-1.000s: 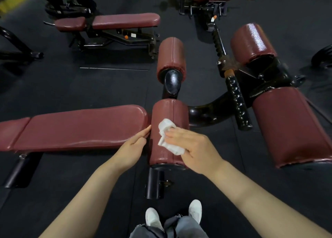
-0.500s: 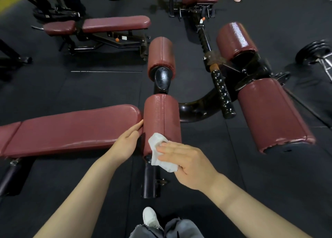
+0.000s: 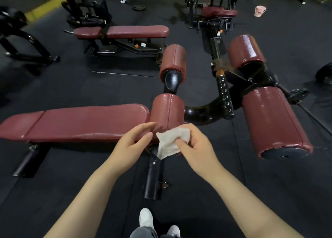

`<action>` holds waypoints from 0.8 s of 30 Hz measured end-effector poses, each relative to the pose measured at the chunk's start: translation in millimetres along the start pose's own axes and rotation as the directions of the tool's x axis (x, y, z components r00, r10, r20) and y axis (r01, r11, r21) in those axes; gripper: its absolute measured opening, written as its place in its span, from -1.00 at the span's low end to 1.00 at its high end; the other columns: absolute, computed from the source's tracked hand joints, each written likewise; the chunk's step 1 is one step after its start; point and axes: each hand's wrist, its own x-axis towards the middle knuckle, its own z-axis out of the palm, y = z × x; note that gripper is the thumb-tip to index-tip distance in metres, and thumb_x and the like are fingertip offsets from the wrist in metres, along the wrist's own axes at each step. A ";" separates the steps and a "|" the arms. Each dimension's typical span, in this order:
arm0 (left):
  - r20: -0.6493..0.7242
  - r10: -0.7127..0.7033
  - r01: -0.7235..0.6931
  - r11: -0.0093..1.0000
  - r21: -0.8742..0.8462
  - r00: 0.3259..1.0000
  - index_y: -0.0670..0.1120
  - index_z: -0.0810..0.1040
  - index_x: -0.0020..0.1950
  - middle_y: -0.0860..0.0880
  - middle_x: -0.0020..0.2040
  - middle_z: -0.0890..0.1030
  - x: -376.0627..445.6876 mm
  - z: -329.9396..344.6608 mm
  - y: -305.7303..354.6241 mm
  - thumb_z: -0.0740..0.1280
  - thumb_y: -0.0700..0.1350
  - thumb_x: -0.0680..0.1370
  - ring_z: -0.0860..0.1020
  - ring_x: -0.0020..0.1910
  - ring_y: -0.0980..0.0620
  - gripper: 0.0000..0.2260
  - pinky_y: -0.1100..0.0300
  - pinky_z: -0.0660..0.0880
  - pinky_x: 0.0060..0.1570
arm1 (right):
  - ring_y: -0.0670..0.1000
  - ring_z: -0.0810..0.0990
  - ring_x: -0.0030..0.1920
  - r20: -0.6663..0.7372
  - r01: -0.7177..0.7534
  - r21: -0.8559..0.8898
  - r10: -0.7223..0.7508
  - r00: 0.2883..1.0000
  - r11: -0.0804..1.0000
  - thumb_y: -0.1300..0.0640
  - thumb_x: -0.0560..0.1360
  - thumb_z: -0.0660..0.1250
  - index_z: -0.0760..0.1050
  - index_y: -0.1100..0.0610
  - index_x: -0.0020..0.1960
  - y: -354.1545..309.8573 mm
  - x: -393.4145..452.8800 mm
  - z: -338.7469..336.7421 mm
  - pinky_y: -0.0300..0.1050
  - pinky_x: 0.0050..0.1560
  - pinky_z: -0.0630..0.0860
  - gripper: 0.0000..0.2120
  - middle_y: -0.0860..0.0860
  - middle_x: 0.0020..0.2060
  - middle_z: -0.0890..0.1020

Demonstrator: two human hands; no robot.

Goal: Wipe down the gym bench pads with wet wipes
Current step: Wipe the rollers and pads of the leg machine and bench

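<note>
Maroon roller pad [image 3: 168, 110], white wipe [image 3: 172, 142], black frame [image 3: 203, 114], dark floor [image 3: 71, 87].

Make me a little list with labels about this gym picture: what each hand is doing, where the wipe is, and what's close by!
place: gym with a dark floor
right hand: pinches the white wet wipe
left hand: fingers relaxed, beside the wipe, holding nothing
wipe: at the near end of the red roller pad
long bench pad: left of that roller
other rollers: a big roller pad to the right
</note>
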 end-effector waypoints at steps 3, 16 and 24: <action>0.068 0.042 -0.038 0.997 -0.062 0.997 0.13 0.59 0.20 0.14 0.13 0.66 -8.4 -2.7 11.8 0.29 -0.15 0.62 0.59 0.15 0.17 -0.76 0.27 0.47 0.12 | -0.14 0.63 -0.09 -0.002 -0.046 0.051 0.046 0.999 0.998 0.28 0.54 0.31 0.56 0.00 0.01 -13.9 7.5 6.0 -0.26 -0.10 0.54 -0.80 -0.11 -0.13 0.67; 0.136 0.072 -0.068 0.997 -0.036 0.988 -0.14 0.58 -0.10 -0.08 -0.12 0.66 51.3 -103.2 -11.4 0.33 -0.18 0.59 0.63 -0.07 -0.08 -0.91 0.03 0.55 -0.02 | -0.04 0.69 -0.09 -0.002 -0.108 0.031 0.108 0.994 0.994 0.24 0.56 0.33 0.60 0.00 0.00 -38.2 84.4 87.7 -0.10 -0.02 0.63 -0.84 -0.02 -0.15 0.71; 0.230 0.074 -0.072 0.997 -0.016 0.970 -0.07 0.57 -0.11 0.19 -0.31 0.54 109.6 -173.5 -25.2 0.30 -0.29 0.56 0.48 -0.28 0.22 -0.85 0.38 0.41 -0.18 | -0.03 0.68 0.04 -0.178 -0.169 0.231 0.212 0.961 0.958 0.31 0.57 0.28 0.61 0.08 0.11 -42.9 126.7 146.7 0.00 0.13 0.59 -0.78 -0.02 -0.01 0.71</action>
